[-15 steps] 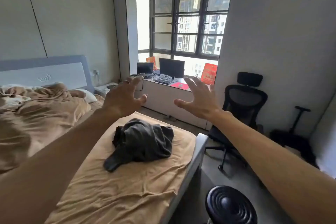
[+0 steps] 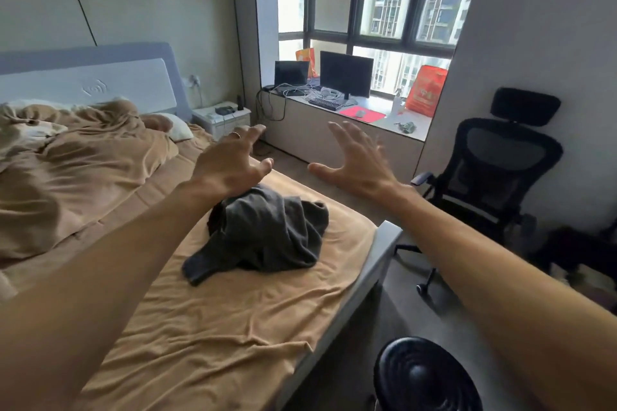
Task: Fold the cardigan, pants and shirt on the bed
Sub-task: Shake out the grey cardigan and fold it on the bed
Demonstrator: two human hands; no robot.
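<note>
While both arms reached out over the bed (image 2: 233, 327), a round black fan (image 2: 424, 377) sat low under the right forearm. Dark clothes (image 2: 267, 233) lay heaped on the tan sheet, just below the left hand (image 2: 230, 163). That hand and the right hand (image 2: 357, 160) were spread wide, fingers apart, gripping nothing. An office chair (image 2: 500, 170) stood right of the right hand, a rumpled blanket (image 2: 66, 170) left of the left. Beyond the fingertips, a monitor (image 2: 345, 75) stood on the window ledge.

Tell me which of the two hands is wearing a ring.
The left hand, spread above the bed: a thin band circles one of its fingers. The right hand shows no ring.
</note>
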